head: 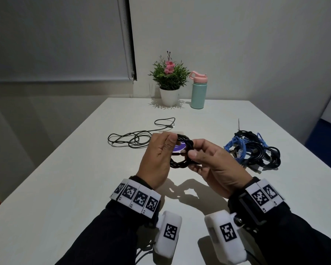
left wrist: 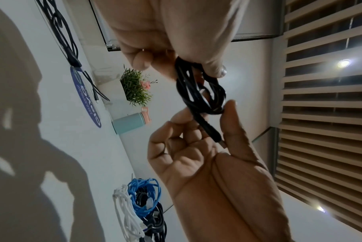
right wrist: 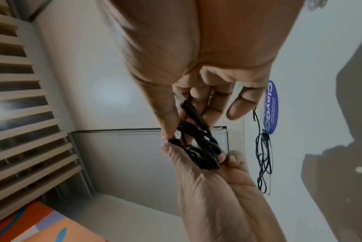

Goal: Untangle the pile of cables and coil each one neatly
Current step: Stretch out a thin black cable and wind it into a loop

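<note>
A black cable coil (head: 182,150) is held above the white table (head: 84,188) between both hands. My left hand (head: 170,142) pinches its left side between thumb and fingers. My right hand (head: 194,150) pinches the right side. In the left wrist view the left hand (left wrist: 180,65) grips the coil (left wrist: 200,91) from above, and the cable's plug end (left wrist: 215,135) lies across the right hand's fingers (left wrist: 182,114). The right wrist view shows the same plug (right wrist: 180,98) against my right hand (right wrist: 186,127). A tangled pile of blue, black and white cables (head: 252,150) lies to the right.
A loose thin black cable (head: 134,136) sprawls on the table left of the hands. A round blue sticker (head: 178,148) lies under the coil. A potted plant (head: 169,79) and a teal bottle (head: 198,90) stand at the far edge.
</note>
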### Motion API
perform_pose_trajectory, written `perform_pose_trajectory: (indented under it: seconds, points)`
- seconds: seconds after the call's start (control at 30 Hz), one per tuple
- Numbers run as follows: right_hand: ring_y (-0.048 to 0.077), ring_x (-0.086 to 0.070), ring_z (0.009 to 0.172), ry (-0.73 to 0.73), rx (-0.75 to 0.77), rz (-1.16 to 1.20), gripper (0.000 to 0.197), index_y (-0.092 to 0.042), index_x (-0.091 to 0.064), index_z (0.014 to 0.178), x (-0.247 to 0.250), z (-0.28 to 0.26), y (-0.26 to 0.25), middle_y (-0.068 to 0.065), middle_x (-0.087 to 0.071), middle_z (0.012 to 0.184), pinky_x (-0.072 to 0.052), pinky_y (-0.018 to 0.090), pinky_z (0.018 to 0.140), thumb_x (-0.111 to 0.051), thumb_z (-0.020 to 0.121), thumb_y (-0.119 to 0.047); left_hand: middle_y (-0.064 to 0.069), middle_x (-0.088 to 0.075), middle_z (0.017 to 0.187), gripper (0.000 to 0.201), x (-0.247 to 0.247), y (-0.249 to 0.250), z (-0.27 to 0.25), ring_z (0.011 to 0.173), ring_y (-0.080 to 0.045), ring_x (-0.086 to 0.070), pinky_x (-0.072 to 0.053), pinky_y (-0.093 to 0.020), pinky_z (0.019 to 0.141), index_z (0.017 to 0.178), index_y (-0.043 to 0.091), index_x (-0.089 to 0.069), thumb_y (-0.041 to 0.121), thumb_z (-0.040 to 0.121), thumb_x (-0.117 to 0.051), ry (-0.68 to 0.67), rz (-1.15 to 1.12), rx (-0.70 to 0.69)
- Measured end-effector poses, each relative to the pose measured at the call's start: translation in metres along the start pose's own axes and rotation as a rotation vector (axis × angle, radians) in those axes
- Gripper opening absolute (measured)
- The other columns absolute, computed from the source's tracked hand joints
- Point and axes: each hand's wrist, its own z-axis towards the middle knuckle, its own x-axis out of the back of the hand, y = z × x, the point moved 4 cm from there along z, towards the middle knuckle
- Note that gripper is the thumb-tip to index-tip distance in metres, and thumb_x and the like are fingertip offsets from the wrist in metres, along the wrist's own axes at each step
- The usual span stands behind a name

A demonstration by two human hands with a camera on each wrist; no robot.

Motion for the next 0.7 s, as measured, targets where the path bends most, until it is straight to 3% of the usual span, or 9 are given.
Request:
perform_pose_trajectory:
  seconds: [0.07, 0.2, 0.27, 0.37, 0.43, 0.53, 0.6, 0.63, 0.7]
  points:
    - [0.011, -0.059, 0.080, 0.000, 0.003, 0.034, 0.026, -0.010, -0.064, 0.104, -0.002, 0.000, 0.002, 0.003, -0.069, 0.094, -0.043, 0.024, 0.071, -0.071, 0.079, -0.010, -0.001, -0.065, 0.099, 0.028, 0.003, 0.001, 0.001, 0.095, -0.009, -0.061, -0.044, -0.017, 0.081, 0.099, 0.037, -0.064, 0.045, 0.102, -0.037, -0.003, 0.021, -0.009]
    - [0.009, -0.061, 0.079, -0.008, -0.027, 0.031, 0.025, -0.011, -0.061, 0.107, -0.003, 0.000, 0.004, -0.001, -0.069, 0.091, -0.039, 0.026, 0.071, -0.065, 0.082, -0.009, 0.007, -0.070, 0.084, 0.035, 0.001, -0.006, 0.002, 0.072, -0.003, -0.061, -0.047, -0.018, 0.065, 0.101, 0.022, -0.069, 0.047, 0.099, -0.044, -0.041, -0.122, 0.101]
    - [0.010, -0.060, 0.078, -0.001, -0.041, 0.030, 0.031, -0.009, -0.058, 0.111, -0.004, 0.000, 0.005, -0.001, -0.069, 0.089, -0.038, 0.026, 0.066, -0.066, 0.081, -0.009, 0.010, -0.061, 0.068, 0.041, -0.004, -0.009, 0.002, 0.062, -0.004, -0.054, -0.047, -0.021, 0.059, 0.102, 0.012, -0.070, 0.047, 0.094, -0.049, -0.053, -0.297, 0.214]
    - [0.017, -0.056, 0.079, 0.045, -0.054, 0.001, 0.031, -0.012, -0.058, 0.108, -0.003, 0.001, 0.003, -0.001, -0.068, 0.082, -0.035, 0.029, 0.067, -0.060, 0.077, -0.012, 0.005, -0.047, 0.061, 0.056, -0.011, -0.009, 0.001, 0.056, -0.008, -0.047, -0.047, -0.024, 0.060, 0.122, -0.006, -0.061, 0.040, 0.090, -0.055, -0.099, -0.633, 0.396]
    - [0.020, -0.055, 0.080, 0.071, -0.059, -0.070, 0.027, -0.015, -0.059, 0.102, -0.001, 0.001, 0.002, -0.002, -0.066, 0.078, -0.033, 0.032, 0.068, -0.058, 0.074, -0.013, 0.004, -0.042, 0.062, 0.056, -0.014, -0.008, -0.001, 0.051, -0.007, -0.042, -0.048, -0.023, 0.057, 0.131, -0.009, -0.054, 0.033, 0.095, -0.054, -0.120, -0.785, 0.472]
    - [0.011, -0.061, 0.075, 0.007, -0.001, -0.241, 0.020, -0.019, -0.059, 0.098, -0.008, -0.001, 0.001, 0.000, -0.071, 0.080, -0.038, 0.026, 0.068, -0.062, 0.078, -0.017, 0.004, -0.029, 0.060, 0.057, -0.018, -0.007, -0.002, 0.047, -0.006, -0.028, -0.045, -0.023, 0.058, 0.136, -0.011, -0.047, 0.031, 0.098, -0.052, -0.144, -0.925, 0.529]
    - [0.011, -0.064, 0.086, -0.072, 0.072, -0.337, 0.018, -0.022, -0.061, 0.098, -0.014, -0.002, 0.001, 0.008, -0.074, 0.093, -0.047, 0.018, 0.073, -0.067, 0.085, -0.012, 0.004, -0.027, 0.058, 0.052, -0.019, -0.008, -0.003, 0.049, -0.008, -0.023, -0.038, -0.028, 0.065, 0.132, -0.006, -0.049, 0.032, 0.096, -0.053, -0.137, -0.957, 0.537]
    - [0.010, -0.065, 0.090, -0.084, 0.114, -0.423, 0.021, -0.024, -0.062, 0.101, -0.014, -0.002, 0.001, 0.003, -0.073, 0.097, -0.050, 0.018, 0.077, -0.067, 0.088, -0.008, 0.004, -0.027, 0.058, 0.045, -0.018, -0.009, -0.002, 0.048, -0.007, -0.024, -0.037, -0.029, 0.066, 0.124, -0.003, -0.053, 0.032, 0.096, -0.054, -0.126, -0.973, 0.541]
    - [0.011, -0.064, 0.095, -0.027, 0.183, -0.678, 0.029, -0.028, -0.062, 0.113, -0.009, -0.002, -0.004, -0.008, -0.069, 0.104, -0.054, 0.030, 0.084, -0.071, 0.089, -0.014, 0.003, -0.026, 0.060, 0.032, -0.016, -0.010, -0.002, 0.045, -0.006, -0.028, -0.040, -0.026, 0.060, 0.103, 0.000, -0.059, 0.031, 0.096, -0.055, -0.106, -1.017, 0.546]
